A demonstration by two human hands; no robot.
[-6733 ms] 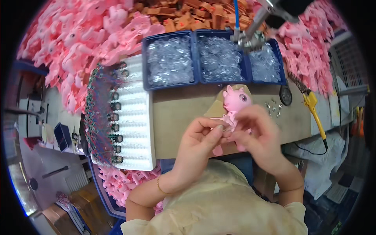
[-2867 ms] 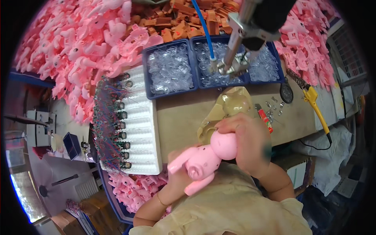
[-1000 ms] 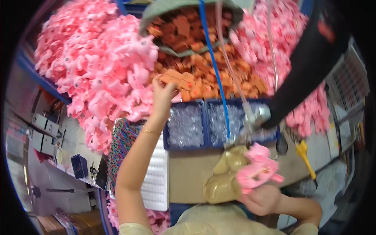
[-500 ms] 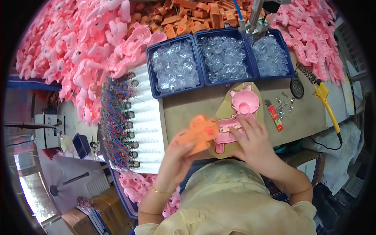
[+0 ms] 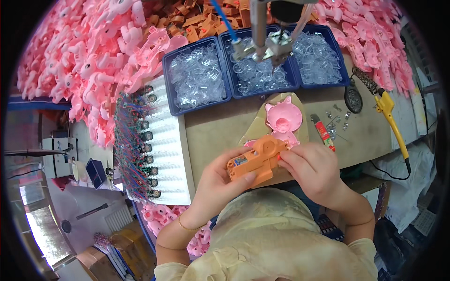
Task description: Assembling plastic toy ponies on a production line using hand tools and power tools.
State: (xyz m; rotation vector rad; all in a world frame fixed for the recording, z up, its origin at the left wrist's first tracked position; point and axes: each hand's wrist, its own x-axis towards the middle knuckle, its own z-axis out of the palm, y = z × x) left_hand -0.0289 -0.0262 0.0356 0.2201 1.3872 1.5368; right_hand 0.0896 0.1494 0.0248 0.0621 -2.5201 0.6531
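An orange plastic housing [image 5: 255,161] with a round hollow and a small red part is up in front of me. My left hand [image 5: 221,177] grips its left end, thumb along the near side. At its right end, beside the red part, the fingers of my right hand [image 5: 311,168] are pinched together; whether they hold anything besides the housing is hidden. Just beyond lies a pink animal-shaped toy shell half [image 5: 284,115], hollow side up, on a tan holder [image 5: 262,122]. The housing and my hands cover most of the shell's body.
Three joined blue bins [image 5: 229,99] hold clear plastic parts, with a metal driver head [image 5: 276,49] hanging above. Wired speakers [image 5: 149,136] line a white tray at left. A red tube [image 5: 323,135], small metal pieces and a yellow soldering iron [image 5: 386,110] lie right. Pink shells [image 5: 89,70] heap up behind.
The orange housing has moved right over the pink shell and turned over. My right hand has lifted from the shell to the housing. The driver head appears farther left and lower.
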